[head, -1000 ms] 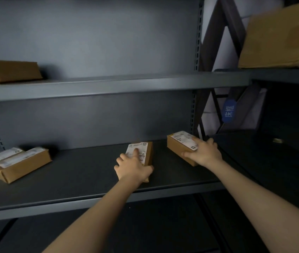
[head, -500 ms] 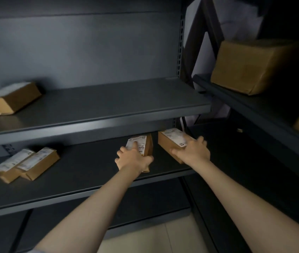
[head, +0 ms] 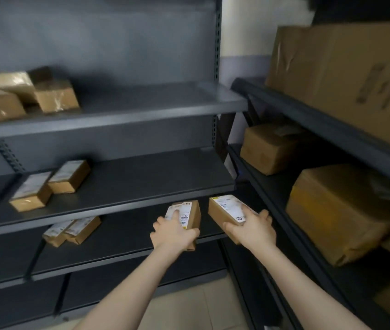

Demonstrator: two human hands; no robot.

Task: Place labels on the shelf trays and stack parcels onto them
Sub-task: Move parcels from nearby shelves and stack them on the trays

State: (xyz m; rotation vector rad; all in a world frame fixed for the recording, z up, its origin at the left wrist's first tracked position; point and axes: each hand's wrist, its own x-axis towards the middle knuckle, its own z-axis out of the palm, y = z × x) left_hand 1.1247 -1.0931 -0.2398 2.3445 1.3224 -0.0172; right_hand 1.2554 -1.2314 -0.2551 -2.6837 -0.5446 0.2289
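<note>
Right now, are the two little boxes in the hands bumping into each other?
Apart. The head view shows a dark strip of shelf between the left box and the right box; each hand grips only its own.

A small labelled parcel (head: 184,214) in the left hand (head: 172,234), another parcel (head: 228,210) in the right hand (head: 252,231), before dark shelves (head: 141,186).

We see matt dark-grey metal shelf trays (head: 141,182), plain brown cardboard parcels (head: 69,176) bearing smooth white paper labels (head: 231,207), glossy clear tape on the upper parcels (head: 56,100), and a smooth tiled floor (head: 189,308).
</note>
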